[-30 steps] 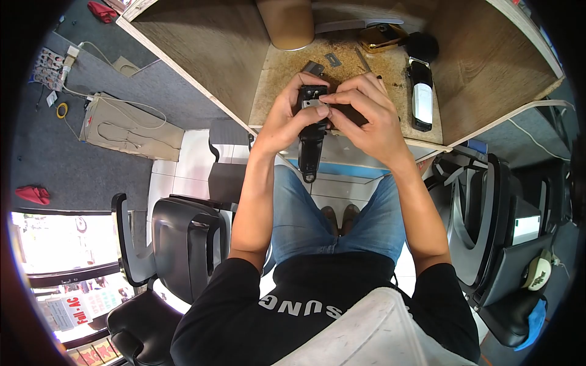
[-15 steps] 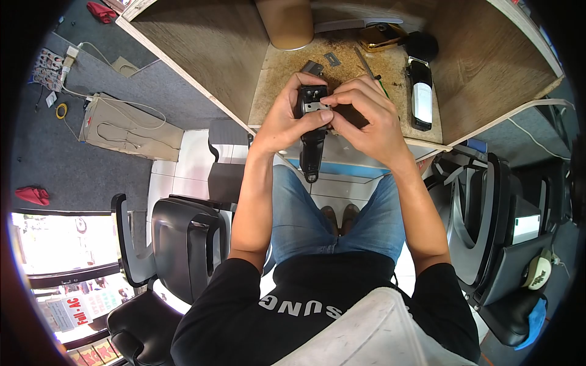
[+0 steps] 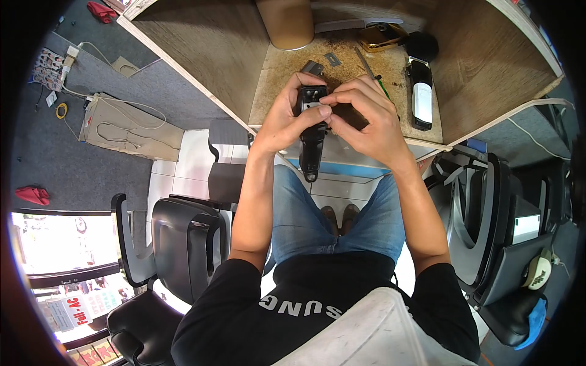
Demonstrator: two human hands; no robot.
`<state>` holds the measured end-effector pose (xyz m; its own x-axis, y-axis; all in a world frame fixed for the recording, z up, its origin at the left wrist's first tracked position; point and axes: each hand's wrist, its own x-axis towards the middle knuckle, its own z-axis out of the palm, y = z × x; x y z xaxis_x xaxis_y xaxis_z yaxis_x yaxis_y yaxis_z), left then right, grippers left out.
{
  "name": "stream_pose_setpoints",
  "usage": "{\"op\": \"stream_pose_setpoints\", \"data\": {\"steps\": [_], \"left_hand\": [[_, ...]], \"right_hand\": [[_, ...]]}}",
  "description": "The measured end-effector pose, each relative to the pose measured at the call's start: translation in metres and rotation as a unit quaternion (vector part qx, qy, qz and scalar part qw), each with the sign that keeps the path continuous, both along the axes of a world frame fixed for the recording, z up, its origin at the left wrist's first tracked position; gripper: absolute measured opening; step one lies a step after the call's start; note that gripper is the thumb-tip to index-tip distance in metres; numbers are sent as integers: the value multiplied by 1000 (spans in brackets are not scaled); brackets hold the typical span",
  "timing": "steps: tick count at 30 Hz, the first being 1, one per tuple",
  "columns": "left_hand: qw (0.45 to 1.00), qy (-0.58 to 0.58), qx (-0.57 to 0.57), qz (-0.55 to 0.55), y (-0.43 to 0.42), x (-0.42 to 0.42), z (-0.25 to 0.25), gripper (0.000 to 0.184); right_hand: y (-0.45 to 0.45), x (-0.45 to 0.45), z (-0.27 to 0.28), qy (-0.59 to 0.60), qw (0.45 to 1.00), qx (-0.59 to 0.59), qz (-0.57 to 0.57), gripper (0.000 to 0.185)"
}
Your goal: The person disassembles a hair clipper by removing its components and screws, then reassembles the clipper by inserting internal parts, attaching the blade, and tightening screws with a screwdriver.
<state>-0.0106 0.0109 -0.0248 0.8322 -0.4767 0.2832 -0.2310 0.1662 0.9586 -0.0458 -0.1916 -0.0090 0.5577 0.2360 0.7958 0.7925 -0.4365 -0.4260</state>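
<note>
My left hand (image 3: 288, 119) is wrapped round a black hair clipper (image 3: 311, 152), its thumb pressing on a small metal plate (image 3: 311, 105) at the clipper's upper end. The clipper's lower end points toward my knees. My right hand (image 3: 366, 116) pinches at the right edge of that plate with thumb and forefinger. A thin tool with a green part (image 3: 382, 87) shows beyond my right fingers; its middle is partly hidden. Above my hands, a small flat metal blade (image 3: 332, 59) and a dark metal piece (image 3: 312, 68) lie on the shelf.
A black and silver clipper (image 3: 421, 97) lies at the shelf's right, below a round black brush (image 3: 422, 46) and a gold clipper (image 3: 381, 38). A brown cylinder (image 3: 287, 24) stands at the back left. Wooden side walls flank the shelf. Black chairs (image 3: 186, 238) stand on both sides.
The thin tool beyond my right fingers has shifted, and its green part now shows. My left thumb has moved slightly on the plate. The clipper remains nearly in place.
</note>
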Motion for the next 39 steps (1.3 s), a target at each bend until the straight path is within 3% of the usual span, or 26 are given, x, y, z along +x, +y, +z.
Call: {"op": "stream_pose_setpoints", "data": {"steps": [5,8,9,12,16,20,29,39], "left_hand": [[1000,24,-12,-5,1,1,0,39],[996,55,-54,-38,-1,1,0,37],[994,62,-71,-49,-2,1,0,37],[997,53,-56,-23,-3,1,-1,40],[995,66,-66,-25,-3,-1,1,40],[996,62,-58,-24,-4,0,1,40],[995,67,-55,-42,-1,3,-2,39],[996,66,-44,-36,-1,3,-2,38]], "right_hand": [[-1,-4,6,3,1000,16,19,20],[-5,-3,1,21,988,146,-37,20],[-3,0,-5,52,968,245,-34,23],[-16,3,-1,58,954,266,-123,19],[-32,0,23,33,969,-67,-235,13],[-36,2,26,90,943,-243,-210,18],[-32,19,17,112,936,-284,-173,21],[-31,25,17,148,968,-189,-78,17]]}}
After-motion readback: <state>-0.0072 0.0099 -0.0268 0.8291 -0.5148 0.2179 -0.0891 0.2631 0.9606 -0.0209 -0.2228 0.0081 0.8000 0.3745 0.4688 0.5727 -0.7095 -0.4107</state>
